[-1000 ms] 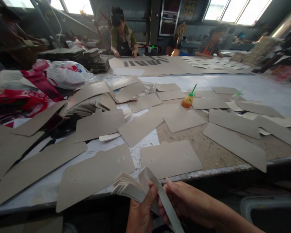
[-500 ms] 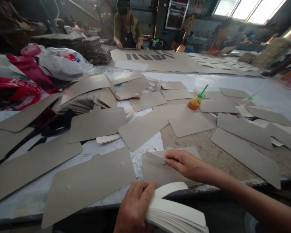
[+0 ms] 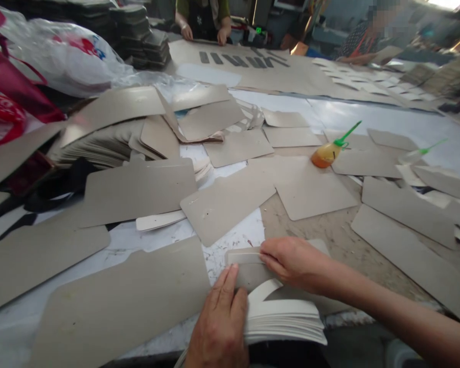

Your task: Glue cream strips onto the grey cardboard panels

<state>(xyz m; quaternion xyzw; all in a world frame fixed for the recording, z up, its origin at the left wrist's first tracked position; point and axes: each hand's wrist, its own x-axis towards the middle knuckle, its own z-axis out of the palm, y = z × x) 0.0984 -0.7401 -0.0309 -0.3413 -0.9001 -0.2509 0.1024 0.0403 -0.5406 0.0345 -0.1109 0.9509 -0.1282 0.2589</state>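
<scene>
My right hand (image 3: 291, 259) is closed in a pinch on the right end of a narrow white strip (image 3: 243, 258). That strip lies along the upper edge of a grey card panel (image 3: 249, 276) at the table's front. With its fingertips, my left hand (image 3: 222, 319) touches the strip's left end. It also grips a stack of white strips (image 3: 283, 322) that fans out to the right below the panel. One strip (image 3: 266, 290) of the stack curls upward. The left ends of the stack are hidden behind my left hand.
Grey card panels (image 3: 138, 291) lie spread over the table, some overlapping. A squeeze bottle (image 3: 325, 153) of amber liquid with a green nozzle stands beyond my right hand. Plastic bags (image 3: 65, 56) and piled panels (image 3: 103, 138) crowd the left. Two people work across the table.
The strip has come down from a tilt onto the panel. My left hand has moved up, its fingers now on the strip's left end. The view has tipped downward.
</scene>
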